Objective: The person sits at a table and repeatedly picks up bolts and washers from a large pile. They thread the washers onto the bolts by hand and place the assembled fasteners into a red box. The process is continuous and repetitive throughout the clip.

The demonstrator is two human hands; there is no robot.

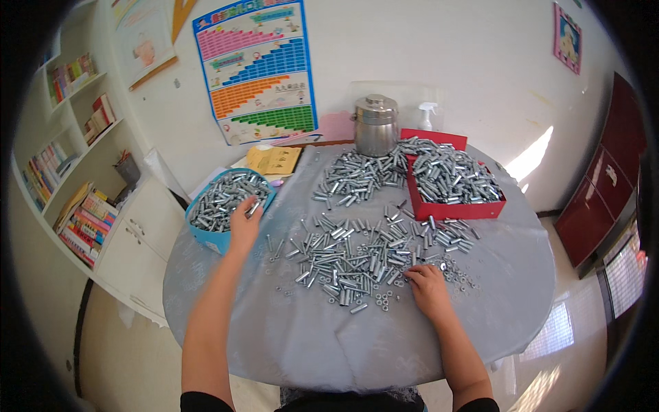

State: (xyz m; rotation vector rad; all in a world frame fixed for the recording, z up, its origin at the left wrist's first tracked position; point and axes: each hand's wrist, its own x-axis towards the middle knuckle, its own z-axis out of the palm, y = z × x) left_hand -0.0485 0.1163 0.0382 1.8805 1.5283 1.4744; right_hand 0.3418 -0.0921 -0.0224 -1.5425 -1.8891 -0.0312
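Note:
My left hand (244, 223) is over the near right rim of a blue basin (218, 240), closed on a shiny expansion bolt (253, 208). Many similar silver expansion bolts (230, 196) fill that basin. At the right edge of a loose pile of metal sleeves, bolts and nuts (357, 255), my right hand (429, 287) rests low on the table with its fingers curled together. Whatever those fingertips hold is hidden. Small nuts and washers (458, 273) lie scattered just right of my right hand.
A red box (456, 210) heaped with bolts stands at the back right, beside another pile (360, 177). Behind are a steel canister (376, 127), a white spray bottle (426, 117) and a yellow booklet (273, 160). The round table has a grey cloth (302, 336). Bookshelves (103, 144) stand left.

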